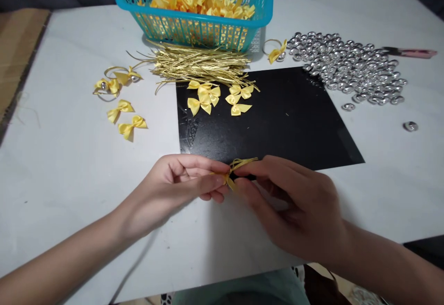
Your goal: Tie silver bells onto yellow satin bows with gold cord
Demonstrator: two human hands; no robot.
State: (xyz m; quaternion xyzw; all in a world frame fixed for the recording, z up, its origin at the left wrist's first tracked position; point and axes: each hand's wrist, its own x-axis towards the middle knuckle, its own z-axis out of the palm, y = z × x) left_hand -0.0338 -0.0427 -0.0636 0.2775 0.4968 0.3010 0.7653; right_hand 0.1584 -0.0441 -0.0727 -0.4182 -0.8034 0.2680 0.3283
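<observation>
My left hand (190, 177) pinches a small yellow ribbon bow (230, 183) between thumb and fingers, near the front edge of a black mat (277, 124). Close against it on the right, my right hand (294, 198) has its thumb and index finger closed at the bow and at thin gold cord (243, 161), which loops up above the fingertips. The fingers cover most of the bow. Several loose yellow bows (203, 99) lie on the mat's back left part. Beyond them is a bundle of gold cords (201, 64).
A blue basket (194, 17) of yellow bows stands at the back. Silver beads (347, 64) are spread at the back right, beside a pink-handled tool (412, 52). Bows with cords and beads (116, 83) lie left; another corded bow (277, 52) sits right of the basket.
</observation>
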